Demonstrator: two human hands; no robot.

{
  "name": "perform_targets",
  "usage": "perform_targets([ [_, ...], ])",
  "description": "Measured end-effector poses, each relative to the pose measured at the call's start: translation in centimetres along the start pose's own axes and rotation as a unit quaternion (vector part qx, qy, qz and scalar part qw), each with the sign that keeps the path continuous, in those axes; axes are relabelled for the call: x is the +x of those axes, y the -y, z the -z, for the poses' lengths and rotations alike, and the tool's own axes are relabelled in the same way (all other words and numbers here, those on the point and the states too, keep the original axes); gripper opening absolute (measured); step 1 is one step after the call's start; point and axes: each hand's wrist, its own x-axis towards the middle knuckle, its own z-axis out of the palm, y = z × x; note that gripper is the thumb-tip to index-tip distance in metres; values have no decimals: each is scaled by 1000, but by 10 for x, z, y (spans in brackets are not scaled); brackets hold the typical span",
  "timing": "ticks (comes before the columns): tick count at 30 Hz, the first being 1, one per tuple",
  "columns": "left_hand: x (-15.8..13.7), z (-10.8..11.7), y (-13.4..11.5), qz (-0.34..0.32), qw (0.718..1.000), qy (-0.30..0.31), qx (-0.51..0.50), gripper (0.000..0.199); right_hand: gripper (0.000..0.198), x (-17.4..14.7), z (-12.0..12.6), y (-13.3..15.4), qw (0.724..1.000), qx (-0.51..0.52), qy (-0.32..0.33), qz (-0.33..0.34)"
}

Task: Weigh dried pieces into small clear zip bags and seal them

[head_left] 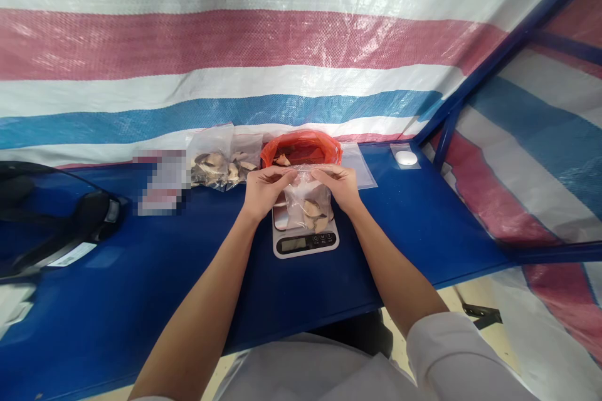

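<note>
Between my two hands hangs a clear zip bag (301, 200) with a few pale brown dried slices (315, 214) at its bottom. My left hand (269, 187) pinches the bag's top edge at the left, and my right hand (339, 185) pinches it at the right. Under and behind the bag is a white digital kitchen scale (282, 249), its display toward me; whether the bag rests on it I cannot tell. Just beyond my hands sits an open red plastic bag (301, 141) with more slices inside.
Filled clear bags of slices (211, 163) stand to the left on the blue table (188, 276). Flat empty bags (362, 166) lie behind my right hand. Farther right is a small white oval object (406, 158). A black strapped object (94, 219) occupies the left side. Striped sheeting (235, 44) hangs behind.
</note>
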Motion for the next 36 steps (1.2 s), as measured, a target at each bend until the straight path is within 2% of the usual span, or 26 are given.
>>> perform_targets([
  [5,1,3,3,8,1000,9,-3,32,31,3,5,-2,1000,10,-16,-4],
  [11,-1,-1,-1,-2,1000,20,16,31,34,1,-1,-1,999,23,-47,-6],
  [18,-1,-1,-2,1,1000,1,24,30,33,-2,-3,-2,1000,-7,-16,-4],
  [27,-1,0,-2,8,999,20,48,29,30,-2,5,-3,999,-22,6,28],
  [36,-4,-4,2,-28,996,40,73,29,26,-4,1,-4,996,-66,29,53],
])
